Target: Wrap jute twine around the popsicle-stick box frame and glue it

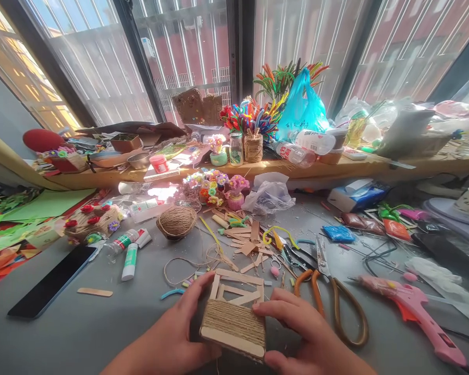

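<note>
Stick frame w/ twine band round its lower part sits btwn both hands, held up over the near edge of the grey worktop, slightly tilted. L hand grips its left side, fingers up by the top corner, thumb low; R hand pinches the right side, a fingertip at the band's upper edge, thumb at the bottom corner. Main risk, I'd say: the open upper part is just thin sticks, so too hard a squeeze could bow it or pop a joint; can't tell how well the joints are stuck. Band could also ride up or slacken if that R fingertip drags on it. Thin strand hangs below & might snag. Scissors lie just beyond R hand, so a careless reach could knock them. Glue gun is further right, nozzle twd the scissors; can't tell if it's hot, but if so, a brushing arm could get burnt.
</note>
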Demonstrator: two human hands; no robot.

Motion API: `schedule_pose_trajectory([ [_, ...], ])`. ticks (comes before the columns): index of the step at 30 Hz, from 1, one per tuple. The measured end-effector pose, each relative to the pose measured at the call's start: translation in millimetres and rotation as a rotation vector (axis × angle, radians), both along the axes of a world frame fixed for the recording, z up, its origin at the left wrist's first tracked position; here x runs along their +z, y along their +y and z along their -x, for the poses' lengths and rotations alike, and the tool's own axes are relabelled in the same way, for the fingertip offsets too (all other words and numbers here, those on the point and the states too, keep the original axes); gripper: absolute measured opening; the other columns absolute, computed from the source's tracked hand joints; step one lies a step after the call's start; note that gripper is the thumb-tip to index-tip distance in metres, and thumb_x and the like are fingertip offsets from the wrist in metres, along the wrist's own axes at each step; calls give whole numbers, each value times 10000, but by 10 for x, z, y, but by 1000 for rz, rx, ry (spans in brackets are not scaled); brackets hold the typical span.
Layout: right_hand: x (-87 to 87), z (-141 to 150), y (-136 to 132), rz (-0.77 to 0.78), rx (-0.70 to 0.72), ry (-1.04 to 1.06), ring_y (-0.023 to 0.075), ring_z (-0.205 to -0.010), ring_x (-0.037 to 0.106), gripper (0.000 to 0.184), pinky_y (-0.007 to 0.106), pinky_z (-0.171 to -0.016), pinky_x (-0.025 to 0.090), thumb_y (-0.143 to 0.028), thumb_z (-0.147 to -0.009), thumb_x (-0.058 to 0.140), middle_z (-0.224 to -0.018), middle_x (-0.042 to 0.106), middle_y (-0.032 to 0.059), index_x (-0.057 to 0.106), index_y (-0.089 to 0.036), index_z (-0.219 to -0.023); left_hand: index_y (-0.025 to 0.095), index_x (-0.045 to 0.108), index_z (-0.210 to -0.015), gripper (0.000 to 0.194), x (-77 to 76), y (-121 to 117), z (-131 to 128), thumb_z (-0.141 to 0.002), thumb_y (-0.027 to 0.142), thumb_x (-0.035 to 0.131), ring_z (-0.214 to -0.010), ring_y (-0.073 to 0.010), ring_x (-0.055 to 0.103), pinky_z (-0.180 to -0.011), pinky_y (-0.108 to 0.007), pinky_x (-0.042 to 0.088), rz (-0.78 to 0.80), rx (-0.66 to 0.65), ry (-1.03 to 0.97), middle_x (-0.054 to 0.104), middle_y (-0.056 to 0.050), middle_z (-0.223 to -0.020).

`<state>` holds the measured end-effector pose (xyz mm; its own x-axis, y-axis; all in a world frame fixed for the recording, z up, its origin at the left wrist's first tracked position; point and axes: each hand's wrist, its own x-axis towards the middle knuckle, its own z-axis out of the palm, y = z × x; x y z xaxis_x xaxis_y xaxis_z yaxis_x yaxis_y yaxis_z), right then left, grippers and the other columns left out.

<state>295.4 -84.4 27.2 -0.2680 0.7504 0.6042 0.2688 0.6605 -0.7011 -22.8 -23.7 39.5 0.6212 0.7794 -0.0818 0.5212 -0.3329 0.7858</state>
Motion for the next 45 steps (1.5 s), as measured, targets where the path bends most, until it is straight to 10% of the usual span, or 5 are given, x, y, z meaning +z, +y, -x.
schedule_pose_trajectory([
  [5,-50,35,-3,-27,-13,-11,271,-951,827,456,277,-813,658,-519,-1031,799,-1083,819,95,697,-303,-1420,436,77,-1784,1395,509,4,-257,-773,590,1026,-1717,-462,226,-1334,-683,324,-334,-111,-21,148,-152,-1894],
  [12,-46,49,22,-115,-66,-43,209,-659,714,438,240,-576,562,-587,-1088,677,-835,702,41,721,-257,-1373,221,437,-1729,1201,919,135,-781,-726,528,1022,-1594,-474,461,-1336,-676,358,-295,-340,295,547,-201,-1695],
  [20,11,38,43,-131,-79,2,176,-609,639,325,240,-554,460,-236,-1196,453,-774,659,9,660,-291,-1441,341,441,-1695,1250,588,167,-558,-637,492,1090,-1571,-470,480,-1306,-605,430,-181,-169,88,514,-142,-1675],
  [30,122,-37,32,-161,-137,-92,170,-593,661,266,234,-553,473,-121,-1115,513,-742,694,9,679,-258,-1270,306,250,-1748,1392,-344,9,-283,-672,843,951,-1619,-521,381,-1300,-627,366,165,-9,-498,373,-209,-1742],
  [45,-46,-86,21,-12,-151,-160,183,-653,771,168,224,-616,562,-219,-1126,591,-781,803,19,748,-269,-1097,369,283,-1725,1303,-480,-37,-13,-702,774,981,-1577,-506,459,-1310,-622,351,87,-34,-512,488,-199,-1668],
])
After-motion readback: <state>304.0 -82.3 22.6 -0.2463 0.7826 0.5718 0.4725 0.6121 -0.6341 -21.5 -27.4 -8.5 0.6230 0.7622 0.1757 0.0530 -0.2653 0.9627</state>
